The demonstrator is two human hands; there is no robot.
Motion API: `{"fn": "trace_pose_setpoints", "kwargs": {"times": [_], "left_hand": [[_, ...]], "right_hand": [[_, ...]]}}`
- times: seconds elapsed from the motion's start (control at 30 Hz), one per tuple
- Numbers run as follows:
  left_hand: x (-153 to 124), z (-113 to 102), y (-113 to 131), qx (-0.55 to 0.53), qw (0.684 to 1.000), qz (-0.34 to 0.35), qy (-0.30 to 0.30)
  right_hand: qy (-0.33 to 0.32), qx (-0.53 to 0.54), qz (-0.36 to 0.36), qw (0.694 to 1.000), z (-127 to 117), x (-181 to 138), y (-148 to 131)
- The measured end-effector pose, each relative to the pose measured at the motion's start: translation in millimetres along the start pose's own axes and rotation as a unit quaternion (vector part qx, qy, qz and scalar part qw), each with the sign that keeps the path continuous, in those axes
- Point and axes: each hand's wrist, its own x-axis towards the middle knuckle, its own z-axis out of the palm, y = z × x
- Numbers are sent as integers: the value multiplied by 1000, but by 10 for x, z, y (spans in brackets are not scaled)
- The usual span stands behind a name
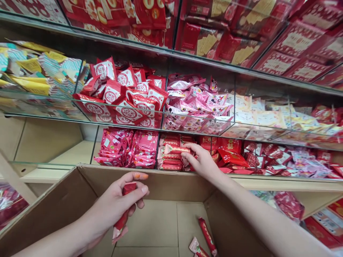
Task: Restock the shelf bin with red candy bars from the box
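Observation:
My left hand [125, 200] is closed around a red stick-shaped wrapped snack [121, 223] with pale pink ends, held above the open cardboard box [150, 217]. Over the far rim of the box, my right hand [199, 159] pinches the right end of another stick-shaped snack [174, 149]. This one lies level on top of a stack of similar red sticks [171, 166] in the lower shelf compartment. Two more red sticks [207, 235] rest on the box floor at the right, one of them cut off by the frame's lower edge.
Pink packets [115, 146] stand left of the stick stack, and red packets [232, 151] lie to its right. A glass-fronted shelf [123, 123] above carries red-and-white packets [112, 92] and pink cartoon packets [194, 101]. Wooden shelf edges [268, 184] run behind the box.

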Motion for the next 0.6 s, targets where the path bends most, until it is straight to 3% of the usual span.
{"fn": "trace_pose_setpoints", "kwargs": {"times": [0.07, 0.23, 0.43, 0.6], "left_hand": [[-13, 5, 4, -29, 999, 12, -9], [9, 20, -60, -82, 995, 45, -21], [28, -19, -90, -76, 996, 39, 0], [45, -20, -39, -118, 992, 48, -1]], "right_hand": [[-8, -59, 41, 997, 40, 182, 128], [-45, -115, 46, 991, 202, 519, 243], [-46, -154, 34, 986, 397, 500, 273], [-9, -159, 1, 987, 343, 423, 164]]}}
